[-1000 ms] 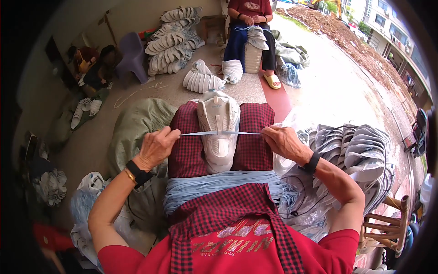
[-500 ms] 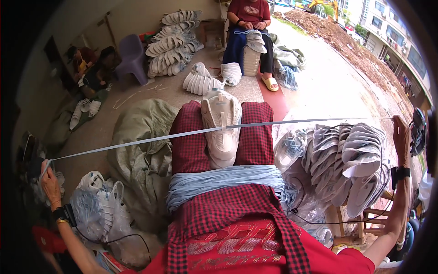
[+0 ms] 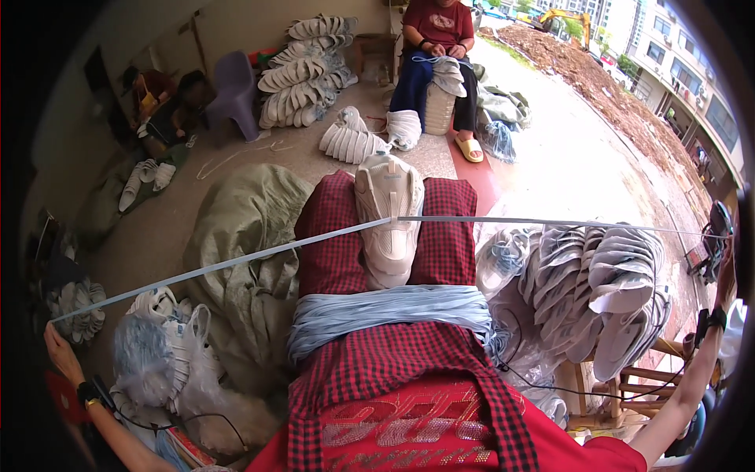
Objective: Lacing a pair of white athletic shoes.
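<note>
A beige shoe [image 3: 387,256] rests between my knees on a red-and-black checked apron [image 3: 330,208]. A flat light blue shoelace [image 3: 236,264] runs across it, passing at the small loop on its front, and stretches taut to both sides. At the far left my left hand [image 3: 63,352] is closed on one end of the lace. My right hand [image 3: 728,271], dim at the far right rim, is closed on the other end; its fingers show only in part. Across my lap lies a thick bundle of light blue laces [image 3: 389,309].
Stacked shoe uppers [image 3: 605,271] and a laced shoe [image 3: 503,256] stand at my right by a wooden stool [image 3: 629,389]. Left are a green sack [image 3: 240,228] and plastic-bagged shoes [image 3: 153,346]. Ahead, a seated person [image 3: 440,47] handles uppers near more shoe stacks [image 3: 307,75] and a purple chair [image 3: 232,86].
Both hands have moved farther apart and lower, drawing the lace wider to each side. The shoe stays between my knees; the view has shifted slightly.
</note>
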Motion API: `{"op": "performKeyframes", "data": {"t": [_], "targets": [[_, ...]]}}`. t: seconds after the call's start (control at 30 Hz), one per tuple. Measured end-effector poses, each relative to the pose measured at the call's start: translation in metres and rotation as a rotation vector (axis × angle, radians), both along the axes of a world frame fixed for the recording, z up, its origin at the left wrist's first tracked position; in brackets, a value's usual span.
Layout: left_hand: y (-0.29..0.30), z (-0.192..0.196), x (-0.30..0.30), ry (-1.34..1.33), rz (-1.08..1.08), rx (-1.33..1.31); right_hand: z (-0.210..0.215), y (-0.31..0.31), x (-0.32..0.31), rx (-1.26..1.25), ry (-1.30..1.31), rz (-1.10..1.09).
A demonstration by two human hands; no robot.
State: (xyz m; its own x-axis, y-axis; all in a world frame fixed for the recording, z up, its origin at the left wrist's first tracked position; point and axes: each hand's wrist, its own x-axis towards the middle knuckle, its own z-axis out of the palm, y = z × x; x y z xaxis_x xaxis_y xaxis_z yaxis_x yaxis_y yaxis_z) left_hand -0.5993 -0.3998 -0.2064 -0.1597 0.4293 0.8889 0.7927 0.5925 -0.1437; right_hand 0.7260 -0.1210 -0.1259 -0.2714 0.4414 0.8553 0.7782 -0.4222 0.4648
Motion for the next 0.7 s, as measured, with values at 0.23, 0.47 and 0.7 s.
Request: {"op": "performKeyframes", "data": {"t": [0.23, 0.47, 0.7], "targets": [[0.102, -0.047, 0.073, 0.084, -0.026, 0.353, -0.003, 0.003, 0.044, 0.209, 0.151, 0.032], [0.133, -0.007, 0.122, 0.025, -0.033, 0.476, -0.099, 0.121, -0.163, 0.275, 1.023, 1.154], [0.148, 0.026, 0.164, -0.28, -0.392, 0.757, -0.198, 0.175, -0.402, -0.558, 1.65, 1.569]]}}
